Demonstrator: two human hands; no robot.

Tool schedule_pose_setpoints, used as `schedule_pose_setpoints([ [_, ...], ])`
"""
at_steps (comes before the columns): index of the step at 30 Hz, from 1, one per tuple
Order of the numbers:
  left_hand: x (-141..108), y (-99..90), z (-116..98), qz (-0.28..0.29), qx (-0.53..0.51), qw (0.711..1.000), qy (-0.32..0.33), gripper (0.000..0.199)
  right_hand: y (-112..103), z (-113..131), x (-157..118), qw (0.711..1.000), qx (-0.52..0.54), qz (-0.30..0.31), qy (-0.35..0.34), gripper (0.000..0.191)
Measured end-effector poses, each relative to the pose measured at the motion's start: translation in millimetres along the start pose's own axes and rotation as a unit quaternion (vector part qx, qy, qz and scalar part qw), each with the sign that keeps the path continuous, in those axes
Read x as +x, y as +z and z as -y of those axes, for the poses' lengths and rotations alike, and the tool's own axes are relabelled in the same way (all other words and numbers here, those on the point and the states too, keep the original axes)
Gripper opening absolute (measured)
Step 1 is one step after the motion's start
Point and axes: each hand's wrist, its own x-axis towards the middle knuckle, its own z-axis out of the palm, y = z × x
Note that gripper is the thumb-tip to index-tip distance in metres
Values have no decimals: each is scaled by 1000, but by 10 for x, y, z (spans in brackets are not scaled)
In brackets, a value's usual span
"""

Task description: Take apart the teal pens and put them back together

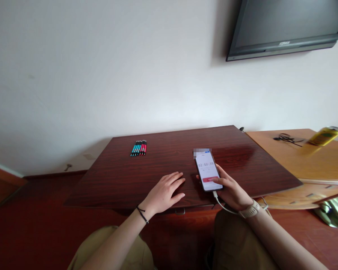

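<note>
My right hand (231,189) is wrapped round a smartphone (207,168), its thumb over the lower part of the lit screen. The screen reads 02:00:39 above a red button. From the phone's bottom edge runs a white charging cable (220,204). Fingers apart, my left hand (166,192) rests on the dark wooden table (169,157) near its front edge, holding nothing. Several pens (139,148), turquoise and red with black parts, lie side by side in a row toward the back left of the table.
A lighter wooden cabinet (281,161) adjoins the table on the right, bearing a black cable (287,138) and a yellow can (325,135). A television (287,26) hangs on the white wall above. My knees are below the table's front edge, where a drawer handle (180,212) shows.
</note>
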Motion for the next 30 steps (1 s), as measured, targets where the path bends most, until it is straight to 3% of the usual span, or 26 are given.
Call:
schedule_pose_setpoints([
  [2,-1,7,7,-1,-1,1000,2,55,-25,55,18,999,30,18,34,53],
  [7,-9,14,19,2,-1,1000,-3,56,-69,170,107,991,80,64,81,68],
  [14,-7,20,16,-2,1,1000,3,55,-55,200,189,984,140,0,113,57],
  [30,-13,27,23,-5,2,1000,5,54,9,253,169,979,169,-17,113,52],
])
